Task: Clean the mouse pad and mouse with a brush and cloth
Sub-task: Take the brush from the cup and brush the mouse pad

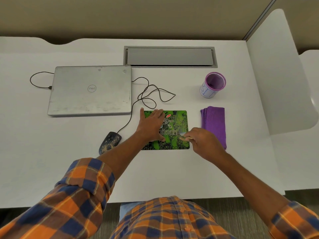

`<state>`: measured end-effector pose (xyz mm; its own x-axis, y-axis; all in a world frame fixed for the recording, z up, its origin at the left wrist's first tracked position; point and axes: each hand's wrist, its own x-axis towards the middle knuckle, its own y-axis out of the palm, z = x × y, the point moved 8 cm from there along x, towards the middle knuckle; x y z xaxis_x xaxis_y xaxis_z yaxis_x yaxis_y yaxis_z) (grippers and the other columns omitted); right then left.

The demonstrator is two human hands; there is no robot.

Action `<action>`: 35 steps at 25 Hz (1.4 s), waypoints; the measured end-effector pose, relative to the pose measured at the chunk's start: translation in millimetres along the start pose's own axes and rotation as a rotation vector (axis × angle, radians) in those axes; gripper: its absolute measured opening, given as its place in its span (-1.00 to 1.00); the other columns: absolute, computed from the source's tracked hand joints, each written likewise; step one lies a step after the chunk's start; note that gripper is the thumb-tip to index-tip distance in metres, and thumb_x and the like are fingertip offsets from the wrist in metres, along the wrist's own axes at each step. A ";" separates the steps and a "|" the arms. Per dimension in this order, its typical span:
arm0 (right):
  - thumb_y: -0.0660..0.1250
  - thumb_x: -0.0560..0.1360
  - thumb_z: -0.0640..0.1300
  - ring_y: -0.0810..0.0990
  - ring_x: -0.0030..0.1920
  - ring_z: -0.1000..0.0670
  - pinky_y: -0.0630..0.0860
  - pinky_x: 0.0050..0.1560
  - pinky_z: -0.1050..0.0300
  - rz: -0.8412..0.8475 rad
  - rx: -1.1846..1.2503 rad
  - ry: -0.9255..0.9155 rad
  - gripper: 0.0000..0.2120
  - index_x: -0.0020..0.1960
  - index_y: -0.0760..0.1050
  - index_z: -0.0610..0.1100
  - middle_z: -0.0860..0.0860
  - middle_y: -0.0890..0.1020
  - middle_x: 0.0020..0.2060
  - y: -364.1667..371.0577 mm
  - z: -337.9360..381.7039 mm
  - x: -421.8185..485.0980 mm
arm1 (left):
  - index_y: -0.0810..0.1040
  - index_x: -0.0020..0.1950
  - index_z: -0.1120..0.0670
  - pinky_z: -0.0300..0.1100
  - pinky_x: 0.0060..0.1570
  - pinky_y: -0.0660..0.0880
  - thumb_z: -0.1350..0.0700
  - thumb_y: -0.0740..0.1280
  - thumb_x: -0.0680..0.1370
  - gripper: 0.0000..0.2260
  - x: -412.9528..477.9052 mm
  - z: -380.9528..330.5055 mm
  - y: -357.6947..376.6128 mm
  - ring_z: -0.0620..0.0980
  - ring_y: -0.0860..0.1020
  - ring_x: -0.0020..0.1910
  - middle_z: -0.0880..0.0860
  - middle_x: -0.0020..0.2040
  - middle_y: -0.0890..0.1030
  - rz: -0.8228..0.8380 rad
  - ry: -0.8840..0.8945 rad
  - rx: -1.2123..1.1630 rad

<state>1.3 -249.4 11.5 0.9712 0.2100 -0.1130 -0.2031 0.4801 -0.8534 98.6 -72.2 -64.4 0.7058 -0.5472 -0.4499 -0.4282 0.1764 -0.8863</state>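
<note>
At the centre of the frame the green and black mouse pad (174,125) lies flat on the white desk (172,169), its long axis running left to right across the picture. The left hand (151,125) is spread open, palm down, pressing on the pad's left half as if to pin it. The right hand (203,144) hovers at the pad's lower right corner, its fingers pinched together on a small brush (183,136) that is blurred, the bristle end pointing left onto the pad. So the pad surface to be swept lies left of and above the right hand, and I reckon a stroke would travel along that long axis. The dusty black mouse (109,142) sits to the lower left, just beside the left forearm, nearer that arm. The folded purple cloth (214,125) rests just right of the pad, close to the right hand.
</note>
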 end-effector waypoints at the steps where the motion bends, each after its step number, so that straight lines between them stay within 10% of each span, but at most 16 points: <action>1: 0.49 0.58 -0.33 0.67 -0.16 -0.14 0.50 -0.24 0.10 0.005 0.010 0.003 -0.87 0.09 0.76 -0.20 -0.10 0.73 -0.11 -1.9 -0.1 -1.2 | 0.08 0.74 0.10 0.53 0.58 -0.08 -0.42 0.53 0.39 0.14 0.2 0.3 0.0 0.03 0.05 0.74 0.05 0.76 0.05 0.000 -0.001 0.002; 20: 0.47 0.59 -0.35 0.69 -0.10 -0.09 0.60 -0.15 0.02 0.048 0.051 -0.021 -0.84 0.07 0.77 -0.16 -0.07 0.73 -0.07 -1.5 -1.0 14.7 | 0.08 0.74 0.10 0.52 0.59 -0.10 -0.40 0.53 0.40 0.13 -1.1 0.0 -1.8 0.03 0.04 0.75 0.05 0.76 0.05 0.004 0.004 -0.006; 29: 0.37 0.57 -0.25 0.74 -0.31 -0.05 0.69 -0.32 0.11 -0.181 0.800 0.651 -0.82 -0.07 0.75 -0.10 -0.08 0.78 -0.27 18.7 -37.4 30.8 | 0.08 0.74 0.11 0.52 0.58 -0.08 -0.42 0.51 0.41 0.12 -2.3 -1.2 -3.8 0.02 0.04 0.74 0.05 0.76 0.04 0.014 0.003 0.021; 35: 0.38 0.60 -0.26 0.77 -0.33 -0.05 0.70 -0.33 0.12 -0.313 0.705 0.715 -0.80 -0.09 0.72 -0.04 -0.04 0.77 -0.31 22.2 -50.2 -14.7 | 0.07 0.74 0.10 0.52 0.59 -0.09 -0.42 0.51 0.42 0.12 -2.4 -1.1 -2.7 0.03 0.03 0.75 0.04 0.76 0.03 0.020 0.005 0.015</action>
<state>-11.2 -284.5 -31.3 0.7940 -0.4502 -0.4086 0.2656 0.8614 -0.4331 97.4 -72.3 -60.7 0.6943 -0.5472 -0.4674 -0.4340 0.1996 -0.8785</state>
